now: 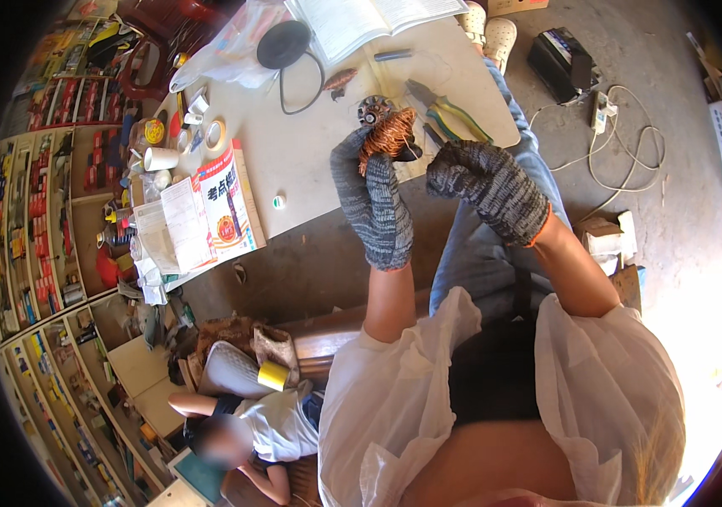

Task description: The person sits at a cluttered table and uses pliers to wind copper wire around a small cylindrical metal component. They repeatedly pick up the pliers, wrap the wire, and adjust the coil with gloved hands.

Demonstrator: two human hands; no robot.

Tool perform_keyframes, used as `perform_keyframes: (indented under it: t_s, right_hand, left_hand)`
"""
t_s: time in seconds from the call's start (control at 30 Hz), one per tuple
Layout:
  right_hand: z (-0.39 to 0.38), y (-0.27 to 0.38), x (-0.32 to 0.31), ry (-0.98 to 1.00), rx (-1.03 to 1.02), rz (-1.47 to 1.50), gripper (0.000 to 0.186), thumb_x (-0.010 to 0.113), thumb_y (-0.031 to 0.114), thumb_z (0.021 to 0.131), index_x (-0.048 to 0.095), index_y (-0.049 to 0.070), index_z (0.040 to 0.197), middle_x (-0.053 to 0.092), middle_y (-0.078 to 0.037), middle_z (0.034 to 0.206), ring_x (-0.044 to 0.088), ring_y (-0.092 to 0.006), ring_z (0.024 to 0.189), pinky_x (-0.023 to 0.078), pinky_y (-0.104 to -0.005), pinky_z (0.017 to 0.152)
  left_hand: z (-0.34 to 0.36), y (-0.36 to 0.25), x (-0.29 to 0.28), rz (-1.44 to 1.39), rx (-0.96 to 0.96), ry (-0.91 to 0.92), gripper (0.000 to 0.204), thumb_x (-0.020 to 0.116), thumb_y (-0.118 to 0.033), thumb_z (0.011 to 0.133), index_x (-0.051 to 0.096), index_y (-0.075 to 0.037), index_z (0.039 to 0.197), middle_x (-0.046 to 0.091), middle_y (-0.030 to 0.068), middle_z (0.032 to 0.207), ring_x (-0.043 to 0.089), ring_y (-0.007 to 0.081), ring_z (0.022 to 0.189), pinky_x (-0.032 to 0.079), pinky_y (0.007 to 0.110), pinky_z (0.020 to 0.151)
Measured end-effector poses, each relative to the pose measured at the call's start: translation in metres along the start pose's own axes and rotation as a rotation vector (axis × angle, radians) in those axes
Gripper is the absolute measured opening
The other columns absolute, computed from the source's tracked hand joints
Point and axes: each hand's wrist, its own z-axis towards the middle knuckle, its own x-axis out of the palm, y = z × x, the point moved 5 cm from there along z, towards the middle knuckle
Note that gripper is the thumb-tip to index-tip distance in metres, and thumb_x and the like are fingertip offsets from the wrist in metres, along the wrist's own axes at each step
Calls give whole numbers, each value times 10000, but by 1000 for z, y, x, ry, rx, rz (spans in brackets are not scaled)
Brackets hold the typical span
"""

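Note:
In the head view my left hand (371, 199), in a grey knitted glove, grips a motor part (386, 135) wound with copper wire, a slotted metal end showing at its top. My right hand (486, 186), gloved alike with an orange cuff, is closed just to the right of that part; whatever its fingers pinch is too small to make out. Pliers (460, 122) with yellow-green handles lie on the table (298, 196) behind my hands. A small coppery piece (339, 84), a dark cylindrical tool (393, 55) and a round black pad (283, 44) with a cord lie farther back.
An open book (340, 17), plastic bag (234, 51), papers (184, 224), tape roll (214, 135) and cup (161, 159) cover parts of the table. Shelves (27, 245) line the left. Another person (272, 427) reclines at lower left. A black battery (559, 63) and tangled cable (635, 144) lie on the floor.

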Motion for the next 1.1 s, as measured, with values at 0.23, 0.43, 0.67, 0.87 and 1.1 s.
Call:
perform_keyframes:
  t_s: [0.23, 0.43, 0.67, 0.87, 1.1]
  right_hand:
    - [-15, 17, 22, 87, -218, -87, 168, 613, 84, 823, 586, -12, 959, 631, -133, 896, 607, -250, 842, 479, -332, 760]
    - [-20, 7, 17, 130, -157, -406, 246, 620, 25, 812, 548, -15, 1043, 602, -102, 982, 596, -180, 893, 472, -294, 816]
    - [-16, 6, -11, -25, -14, -283, 140, 612, 96, 838, 614, 16, 953, 641, -75, 881, 600, -180, 845, 477, -288, 780]
    - [3, 12, -42, 40, -95, -228, 256, 554, 92, 873, 555, -41, 1092, 631, -90, 983, 579, -150, 936, 458, -277, 830]
    - [15, 49, -30, -203, -389, -798, 175, 640, 153, 803, 652, 21, 916, 626, -118, 883, 600, -266, 833, 479, -333, 752]
  left_hand:
    - [-5, 7, 11, 35, 139, 78, 315, 553, -73, 876, 410, -15, 1151, 511, 150, 1145, 588, 256, 959, 487, 359, 833]
    - [1, 0, 5, -6, 61, 56, 315, 517, -226, 908, 460, 8, 1110, 581, 132, 1003, 577, 185, 836, 472, 316, 775]
    - [-14, 13, 2, -571, -573, -6, 430, 583, -322, 854, 504, 10, 1116, 599, 129, 981, 597, 206, 839, 512, 322, 729]
    - [-16, 0, 6, -358, -648, 289, 438, 674, -295, 786, 531, -22, 1097, 596, 96, 994, 605, 223, 882, 531, 336, 765]
    - [6, -23, 14, 585, -68, 584, 298, 667, -200, 794, 568, -35, 1022, 652, 124, 874, 646, 234, 800, 500, 320, 675]
